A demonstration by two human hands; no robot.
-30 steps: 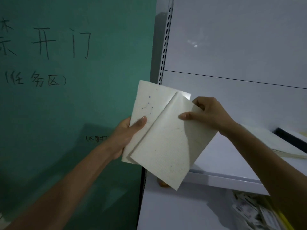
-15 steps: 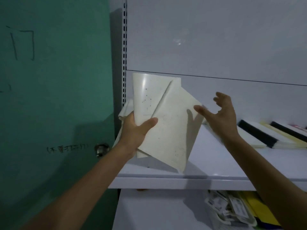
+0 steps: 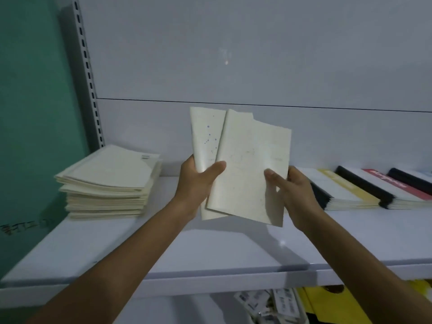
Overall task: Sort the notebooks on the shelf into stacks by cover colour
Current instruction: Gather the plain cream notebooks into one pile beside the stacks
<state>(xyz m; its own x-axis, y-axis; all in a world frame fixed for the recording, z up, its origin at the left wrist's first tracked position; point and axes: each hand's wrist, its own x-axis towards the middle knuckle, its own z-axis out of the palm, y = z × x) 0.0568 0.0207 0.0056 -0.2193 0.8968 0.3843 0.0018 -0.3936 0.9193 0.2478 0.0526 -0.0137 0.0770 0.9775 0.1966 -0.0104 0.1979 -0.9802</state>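
Nothing reads clearly to me: the red cover [image 3: 395, 183] on my right carries white lettering too blurred to make out, and the dark handwriting [image 3: 21, 228] low on the green wall [image 3: 28, 113] is smeared. The small mark [image 3: 145, 156] on the cream stack [image 3: 107, 183] and the tags [image 3: 268, 302] below the shelf [image 3: 187, 253] are too small, and the dotted notebook [image 3: 205, 136] in my left hand [image 3: 196, 183] and the plain notebook [image 3: 247, 164] in my right hand [image 3: 292, 190] show no legible words

The plain cream notebook [image 3: 252, 174] is held upright above the shelf [image 3: 210, 249], half covering the dotted cream notebook [image 3: 205, 136]. A tall cream pile [image 3: 109, 183] lies at the left. Black, yellow and red notebooks [image 3: 350, 188] lie overlapped at the right.
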